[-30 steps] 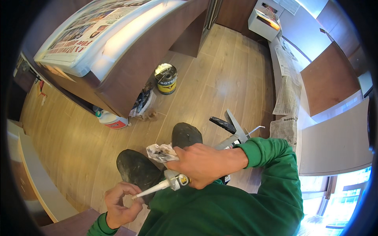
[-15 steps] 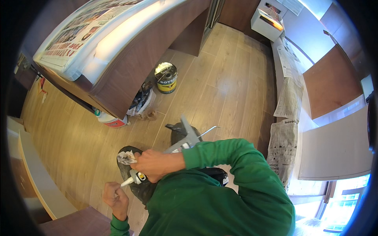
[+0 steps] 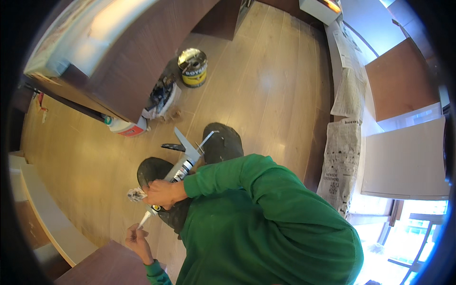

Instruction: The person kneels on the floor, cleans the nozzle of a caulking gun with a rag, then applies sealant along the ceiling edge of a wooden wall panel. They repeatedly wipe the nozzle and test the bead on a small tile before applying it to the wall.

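the right hand (image 3: 164, 193) is closed around the front of a long grey metal caulking gun (image 3: 180, 169) fitted with a cartridge, and a crumpled, dark-stained white rag (image 3: 137, 194) sticks out from the same grip. the gun slants above the person's dark-clad legs (image 3: 222, 143), held clear of the wood-look plank floor (image 3: 266, 90); its grey and black handles and bent metal rod point away from the body. a tapered white nozzle (image 3: 144, 219) angles down toward the left hand (image 3: 138, 241), whose thumb and fingertips are drawn together, pinching the nozzle's tip.

a round yellow and dark metal tin (image 3: 193, 71) stands on the floor near the lower edge of the dark brown wooden counter (image 3: 137, 61). just beside it, along that edge, lies a whitish plastic bag (image 3: 167, 105) with dark, crumpled contents. at the counter's near bottom corner is a white plastic jug (image 3: 124, 126) with a green cap and a red label. grey printed newspaper sheets (image 3: 341, 159) run along the floor's right edge.
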Motion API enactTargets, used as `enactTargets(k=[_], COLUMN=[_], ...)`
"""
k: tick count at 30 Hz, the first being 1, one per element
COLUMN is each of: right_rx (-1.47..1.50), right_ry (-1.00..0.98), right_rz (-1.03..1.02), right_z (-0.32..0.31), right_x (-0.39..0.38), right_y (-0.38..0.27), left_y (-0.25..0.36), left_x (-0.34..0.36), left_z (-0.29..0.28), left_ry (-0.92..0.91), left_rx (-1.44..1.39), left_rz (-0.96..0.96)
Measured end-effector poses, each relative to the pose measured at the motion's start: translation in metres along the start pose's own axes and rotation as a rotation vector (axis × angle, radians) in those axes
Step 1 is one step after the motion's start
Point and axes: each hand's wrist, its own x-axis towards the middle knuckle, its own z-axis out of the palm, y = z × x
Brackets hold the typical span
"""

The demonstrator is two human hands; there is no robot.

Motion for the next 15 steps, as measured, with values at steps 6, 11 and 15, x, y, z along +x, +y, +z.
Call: enactTargets(k=[6,11,15], right_rx=[0.004,0.004,-0.006], right_ry=[-0.063,-0.060,-0.093], right_rz=[0.006,-0.027,-0.023], right_z=[0.039,0.062,0.071], right_x=[0.018,0.031,0.032], right_y=[-0.007,-0.013,-0.020], left_y=[-0.014,-0.023,-0.043], left_x=[-0.006,-0.010,-0.010], left_z=[-0.005,-0.010,-0.012], left_ry=[0.034,0.114,0.143], left_rx=[0.041,0.088,0.135], left_rz=[-0.081,-0.150,-0.232])
